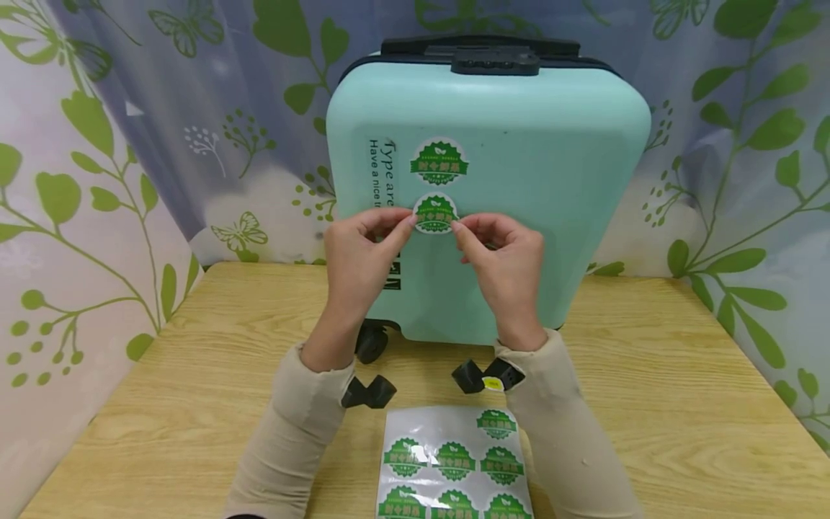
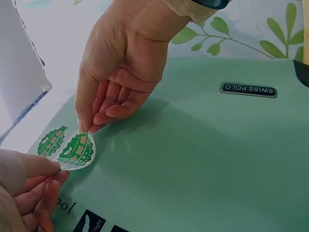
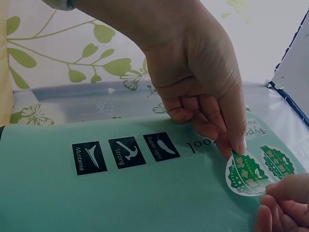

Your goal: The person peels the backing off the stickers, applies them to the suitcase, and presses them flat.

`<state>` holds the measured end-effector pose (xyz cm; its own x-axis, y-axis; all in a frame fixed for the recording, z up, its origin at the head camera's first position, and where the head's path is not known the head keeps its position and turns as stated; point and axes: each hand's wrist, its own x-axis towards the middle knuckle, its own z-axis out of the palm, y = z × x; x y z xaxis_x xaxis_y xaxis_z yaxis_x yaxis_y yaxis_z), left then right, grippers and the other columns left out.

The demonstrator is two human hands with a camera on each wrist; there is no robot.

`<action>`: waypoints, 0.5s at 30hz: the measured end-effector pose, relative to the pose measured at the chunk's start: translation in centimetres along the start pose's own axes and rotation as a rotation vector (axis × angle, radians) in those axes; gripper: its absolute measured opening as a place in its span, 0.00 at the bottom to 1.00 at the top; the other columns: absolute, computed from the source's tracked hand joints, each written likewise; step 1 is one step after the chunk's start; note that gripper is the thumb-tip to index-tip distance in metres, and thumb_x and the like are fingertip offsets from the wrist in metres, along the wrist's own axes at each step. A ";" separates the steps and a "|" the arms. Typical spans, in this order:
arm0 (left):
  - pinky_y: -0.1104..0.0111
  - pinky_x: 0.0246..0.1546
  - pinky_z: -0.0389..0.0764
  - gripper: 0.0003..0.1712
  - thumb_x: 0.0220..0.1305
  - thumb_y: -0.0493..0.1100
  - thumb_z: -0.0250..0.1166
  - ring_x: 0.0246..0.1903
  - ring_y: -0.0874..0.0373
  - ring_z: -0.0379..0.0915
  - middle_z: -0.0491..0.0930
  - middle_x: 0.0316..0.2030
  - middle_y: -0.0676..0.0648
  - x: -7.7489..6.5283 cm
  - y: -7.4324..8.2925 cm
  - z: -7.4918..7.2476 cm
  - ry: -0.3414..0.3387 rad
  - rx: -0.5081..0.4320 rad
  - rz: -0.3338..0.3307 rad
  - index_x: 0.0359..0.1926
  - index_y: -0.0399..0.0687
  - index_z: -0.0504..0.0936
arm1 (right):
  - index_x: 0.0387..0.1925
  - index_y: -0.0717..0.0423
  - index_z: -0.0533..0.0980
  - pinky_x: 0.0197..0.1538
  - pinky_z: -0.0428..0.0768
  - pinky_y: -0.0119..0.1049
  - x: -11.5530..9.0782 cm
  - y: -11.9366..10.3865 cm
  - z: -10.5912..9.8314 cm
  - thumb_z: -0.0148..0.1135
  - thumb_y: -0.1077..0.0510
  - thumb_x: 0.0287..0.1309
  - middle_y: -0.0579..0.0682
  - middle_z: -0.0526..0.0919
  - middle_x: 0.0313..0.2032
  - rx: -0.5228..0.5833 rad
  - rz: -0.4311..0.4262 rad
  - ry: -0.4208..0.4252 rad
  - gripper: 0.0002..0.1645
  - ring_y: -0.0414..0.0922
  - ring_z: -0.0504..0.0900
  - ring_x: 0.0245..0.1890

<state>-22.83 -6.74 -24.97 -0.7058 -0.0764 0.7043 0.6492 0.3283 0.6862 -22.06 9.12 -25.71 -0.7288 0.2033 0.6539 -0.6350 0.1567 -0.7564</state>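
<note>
A round green-and-white sticker (image 1: 434, 213) is pinched by its edges against the front of a mint-green suitcase (image 1: 551, 158). My left hand (image 1: 363, 252) holds the sticker's left edge between thumb and finger. On the opposite edge, my right hand (image 1: 509, 256) pinches with thumb and fingers. Just above it, a matching sticker (image 1: 439, 162) lies flat on the suitcase. In the left wrist view, the held sticker (image 2: 78, 151) overlaps the line of the other sticker's edge; the right wrist view shows its lower rim (image 3: 246, 174) close to the surface. How much adheres, I cannot tell.
On the wooden table (image 1: 648, 404) in front lies a sheet of stickers (image 1: 437, 425), with several left on it. The suitcase stands upright, a black wheel (image 1: 371, 343) at its lower left. Leaf-patterned curtains (image 1: 84, 216) surround the table's back and sides.
</note>
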 end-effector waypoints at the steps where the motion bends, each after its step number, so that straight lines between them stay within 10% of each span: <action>1: 0.73 0.19 0.69 0.09 0.59 0.41 0.67 0.21 0.61 0.72 0.85 0.28 0.45 0.0 0.0 0.0 -0.001 0.003 -0.001 0.35 0.39 0.87 | 0.28 0.66 0.82 0.26 0.80 0.34 0.0 0.0 0.0 0.70 0.59 0.52 0.50 0.82 0.21 -0.002 -0.002 0.000 0.10 0.44 0.78 0.17; 15: 0.73 0.20 0.70 0.09 0.59 0.42 0.67 0.21 0.61 0.74 0.85 0.28 0.46 0.2 0.3 0.0 -0.006 0.056 -0.027 0.36 0.40 0.87 | 0.29 0.65 0.82 0.26 0.81 0.35 0.0 -0.2 0.2 0.70 0.59 0.52 0.51 0.82 0.21 -0.011 0.034 0.013 0.10 0.47 0.79 0.18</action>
<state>-22.77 -6.68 -24.57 -0.7244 -0.0803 0.6847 0.6134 0.3782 0.6933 -21.97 8.92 -25.52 -0.7465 0.2214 0.6274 -0.6069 0.1599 -0.7785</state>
